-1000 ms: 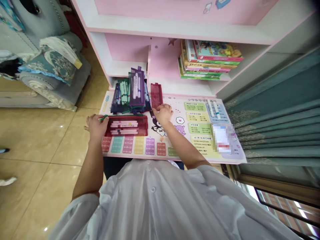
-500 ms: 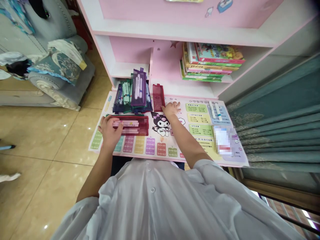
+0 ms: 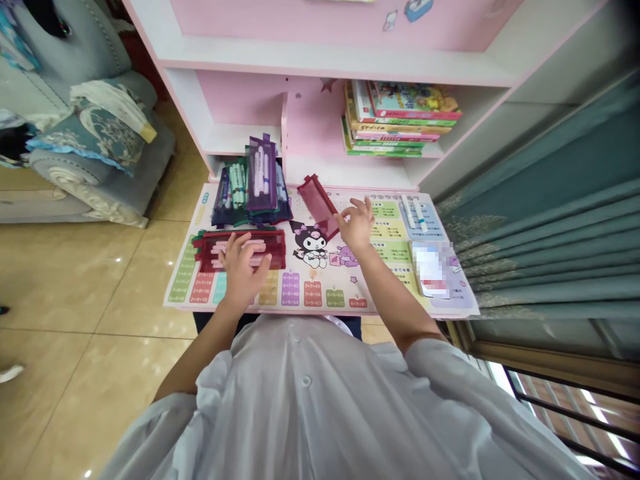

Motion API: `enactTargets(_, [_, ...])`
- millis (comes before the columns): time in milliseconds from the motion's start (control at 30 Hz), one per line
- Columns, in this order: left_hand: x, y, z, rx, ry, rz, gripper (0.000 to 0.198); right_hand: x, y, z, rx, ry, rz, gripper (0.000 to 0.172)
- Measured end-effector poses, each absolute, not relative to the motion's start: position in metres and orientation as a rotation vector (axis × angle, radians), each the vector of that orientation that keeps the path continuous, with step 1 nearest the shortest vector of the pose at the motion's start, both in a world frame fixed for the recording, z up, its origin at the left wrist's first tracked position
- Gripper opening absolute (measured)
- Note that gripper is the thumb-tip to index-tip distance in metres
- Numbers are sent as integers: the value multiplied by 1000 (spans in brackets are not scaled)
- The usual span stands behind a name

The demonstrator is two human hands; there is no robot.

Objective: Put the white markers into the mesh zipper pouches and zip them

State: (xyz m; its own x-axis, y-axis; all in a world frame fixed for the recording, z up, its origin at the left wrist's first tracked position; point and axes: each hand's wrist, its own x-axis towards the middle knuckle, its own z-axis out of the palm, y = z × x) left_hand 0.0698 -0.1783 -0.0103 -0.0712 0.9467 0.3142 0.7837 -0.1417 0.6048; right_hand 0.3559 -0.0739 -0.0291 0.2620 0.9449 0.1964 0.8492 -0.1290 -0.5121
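My left hand (image 3: 245,267) rests with fingers apart over a red mesh pencil pouch (image 3: 275,248) that has pink markers (image 3: 220,252) in it. My right hand (image 3: 356,225) pinches the near end of another red mesh pouch (image 3: 316,201) between thumb and forefinger. This second pouch lies slanted on the desk mat and looks flat, with no pens visible inside. Behind my left hand is a stack of mesh pouches; on top is a purple pouch (image 3: 261,175) with light purple markers, beside a dark pouch with green markers (image 3: 237,185).
Two white markers (image 3: 414,213) and a phone (image 3: 431,270) lie at the right of the printed desk mat (image 3: 300,297). A pile of books (image 3: 395,123) stands on the shelf behind. A grey sofa (image 3: 125,167) is at the left, a teal curtain (image 3: 490,200) at the right.
My right hand has moved the second red pouch from upright to slanted, with its near end toward the right. My left hand has shifted rightward over its pouch, fingers now spread. The view has shifted slightly.
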Motion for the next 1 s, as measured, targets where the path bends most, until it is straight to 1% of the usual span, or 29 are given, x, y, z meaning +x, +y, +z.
enactTargets(133, [87,-176,-7,2041,1819,997,14,382,-124,-13,-1942,-1733,16,24])
enactTargets(267, [99,-175,-3,2083,1774,991,16,405,-168,-2,-1879,-1860,-90,29])
enactTargets(333, [102,-174,-2,2076,1769,1011,22,413,-184,-2,-1810,-1908,-113,30])
enactTargets(533, [103,-175,-6,2037,1793,1018,48,422,-204,-16,-1662,-1984,-166,32])
enactTargets(600, [102,-176,-10,2027,1787,1020,51,422,-205,-22,-1599,-1999,-192,33])
enactTargets(767, [97,-178,-17,2027,1786,994,39,423,-202,-35,-1557,-2068,-161,33])
enactTargets(900, [91,-177,-22,2013,1836,1010,41,426,-200,-42,-1638,-2105,-91,32])
enactTargets(1000, [87,-177,-28,2012,1835,949,25,428,-199,-47,-1625,-2105,-89,33])
